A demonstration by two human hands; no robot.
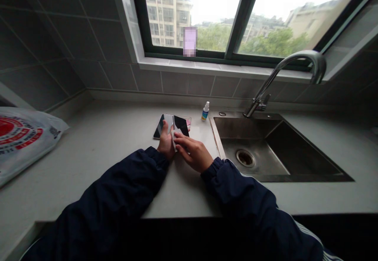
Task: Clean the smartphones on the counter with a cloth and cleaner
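My left hand [166,143] is closed around a slim, pale-edged device that looks like a phone [173,142], tilted up on its side, with the thumb raised along it. On the other side, the bent fingers of my right hand [193,150] press a small white cloth [177,131] against the device. Just beyond both hands a tablet [160,126] with a dark, glossy screen lies flat on the counter, partly covered by them. A clear packet with pink on it [188,122] shows at the tablet's right edge.
A small white spray bottle [205,112] with a blue label stands behind my right hand. To the right are a steel sink [262,144] and a curved faucet [256,100]. A printed plastic bag [28,137] lies at the left on the pale counter [118,123]. Windows rise behind.
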